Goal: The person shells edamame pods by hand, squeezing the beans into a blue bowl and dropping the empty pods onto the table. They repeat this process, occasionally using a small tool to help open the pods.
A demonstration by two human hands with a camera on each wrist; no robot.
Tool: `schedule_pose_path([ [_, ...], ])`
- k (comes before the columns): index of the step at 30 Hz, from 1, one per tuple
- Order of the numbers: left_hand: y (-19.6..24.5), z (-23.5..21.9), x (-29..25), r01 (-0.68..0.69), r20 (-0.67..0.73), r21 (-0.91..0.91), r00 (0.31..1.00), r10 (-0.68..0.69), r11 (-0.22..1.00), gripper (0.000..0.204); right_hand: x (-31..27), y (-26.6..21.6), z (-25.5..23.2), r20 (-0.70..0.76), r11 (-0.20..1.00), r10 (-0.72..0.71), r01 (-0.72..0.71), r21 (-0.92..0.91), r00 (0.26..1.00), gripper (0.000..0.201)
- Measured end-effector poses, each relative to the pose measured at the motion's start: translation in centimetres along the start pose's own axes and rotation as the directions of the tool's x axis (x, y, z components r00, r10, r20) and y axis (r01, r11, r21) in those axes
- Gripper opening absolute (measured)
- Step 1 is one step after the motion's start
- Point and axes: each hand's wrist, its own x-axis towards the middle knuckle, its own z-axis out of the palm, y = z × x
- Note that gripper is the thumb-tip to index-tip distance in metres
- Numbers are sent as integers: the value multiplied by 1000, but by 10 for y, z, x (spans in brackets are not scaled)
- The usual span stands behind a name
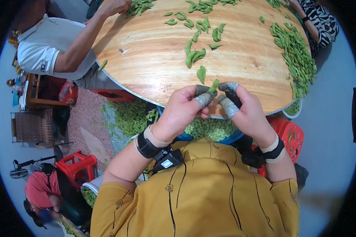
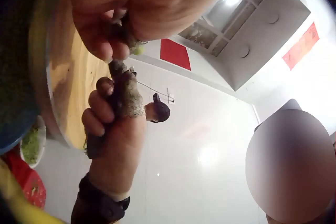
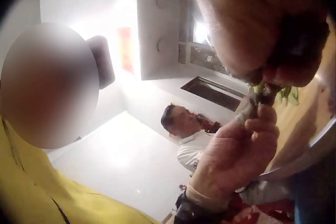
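My left hand (image 1: 182, 108) pinches a green edamame pod (image 1: 214, 85) between taped thumb and forefinger, its tip pointing up over the table's near edge. Close beside it is my right hand (image 1: 247, 110), thumb and forefinger bent and apart, with no pod showing between them. Grey tape (image 1: 228, 106) wraps the working fingers of both hands. In the left wrist view the right hand's fingertips come right up to the left hand's. Below the hands, a blue-rimmed tub (image 1: 232, 138) holds pale shelled beans (image 1: 209, 128). A loose pod (image 1: 201, 74) lies just ahead.
Pods trail across the round wooden table (image 1: 154, 59), with a large pile (image 1: 292, 55) along its right side. Two people sit at the far left and far right edges. Red stools (image 1: 77, 166) stand around, and more pods (image 1: 126, 118) are heaped on the floor at left.
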Motion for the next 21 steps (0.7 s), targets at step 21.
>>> schedule_pose_path([
  [21,-2,-2,-9,-272,185,288,956,226,918,15,-13,-12,-20,461,474,289,-543,693,839,31],
])
